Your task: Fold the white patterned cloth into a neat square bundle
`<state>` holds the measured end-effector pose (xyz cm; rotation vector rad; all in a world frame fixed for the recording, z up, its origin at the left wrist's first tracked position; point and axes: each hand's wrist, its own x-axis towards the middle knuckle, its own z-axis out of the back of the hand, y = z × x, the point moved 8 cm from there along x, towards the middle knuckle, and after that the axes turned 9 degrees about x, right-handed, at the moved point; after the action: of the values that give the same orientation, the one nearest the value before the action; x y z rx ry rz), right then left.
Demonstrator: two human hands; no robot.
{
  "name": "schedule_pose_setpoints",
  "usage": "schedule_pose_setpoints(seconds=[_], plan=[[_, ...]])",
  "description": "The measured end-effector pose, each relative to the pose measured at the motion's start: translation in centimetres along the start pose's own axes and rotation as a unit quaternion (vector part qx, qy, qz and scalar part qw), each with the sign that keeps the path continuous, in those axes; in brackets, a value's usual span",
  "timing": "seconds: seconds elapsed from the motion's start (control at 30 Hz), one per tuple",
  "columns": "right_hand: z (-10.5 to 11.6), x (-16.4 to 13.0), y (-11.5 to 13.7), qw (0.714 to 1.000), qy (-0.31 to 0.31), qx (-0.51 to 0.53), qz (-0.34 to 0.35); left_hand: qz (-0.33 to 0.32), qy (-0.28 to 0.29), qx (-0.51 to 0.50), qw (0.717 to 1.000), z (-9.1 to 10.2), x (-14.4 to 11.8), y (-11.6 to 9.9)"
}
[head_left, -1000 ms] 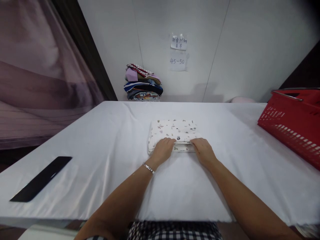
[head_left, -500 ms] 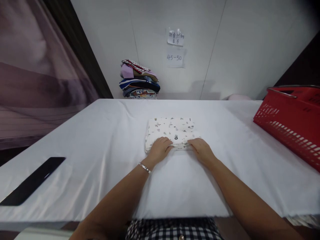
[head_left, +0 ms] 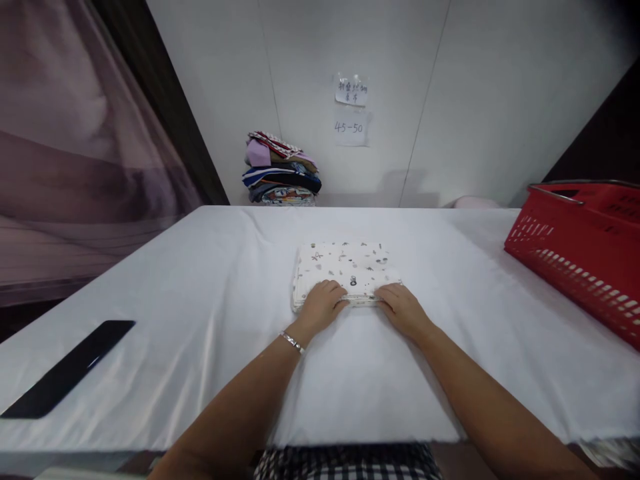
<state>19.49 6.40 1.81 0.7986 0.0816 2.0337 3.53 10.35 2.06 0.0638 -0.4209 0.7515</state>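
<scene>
A folded white cloth (head_left: 345, 267) with small dark and grey printed motifs lies flat in the middle of the table. At its near edge, toward the left, my left hand (head_left: 323, 303) has its fingers on top and its thumb against the folded layers. My right hand (head_left: 401, 305) grips the same edge nearer the right corner, fingers above and thumb below. Both hands are closed on the cloth, with a short stretch of layered edge showing between them. A silver bracelet (head_left: 291, 341) circles my left wrist.
A white-covered table (head_left: 240, 393) spans the view. On its left lies a flat black object (head_left: 70, 370); a red perforated basket (head_left: 575, 253) stands at right. Against the wall is a stack of folded fabrics (head_left: 283, 170), near two paper notes (head_left: 351, 110). A pinkish curtain (head_left: 85, 167) hangs at left.
The whole view has shifted slightly, so everything sits a little lower in the picture. My hands stay at the cloth's near edge, and the right thumb now presses closer under the layers.
</scene>
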Motion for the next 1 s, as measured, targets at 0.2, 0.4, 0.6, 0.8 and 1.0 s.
schedule_pose_setpoints(seconds=[0.2,0.4,0.6,0.8,1.0], plan=[[0.0,0.1,0.2,1.000,-0.013,-0.013,0.011,-0.004,-0.012,-0.003,1.000,0.2,0.1,0.0],[0.2,0.0,-0.2,0.999,-0.032,0.001,0.001,-0.005,-0.012,0.022,1.000,0.1,0.1,-0.1],[0.5,0.1,-0.4,0.999,-0.029,0.001,-0.019,0.011,0.000,0.041,0.999,0.1,0.2,-0.3],[0.2,-0.1,-0.6,0.999,-0.024,-0.024,-0.002,-0.007,0.006,0.057,0.998,-0.2,0.1,-0.6],[0.0,-0.3,-0.9,0.999,-0.026,-0.019,0.003,-0.012,-0.006,0.048,0.999,0.3,-0.4,-0.9]])
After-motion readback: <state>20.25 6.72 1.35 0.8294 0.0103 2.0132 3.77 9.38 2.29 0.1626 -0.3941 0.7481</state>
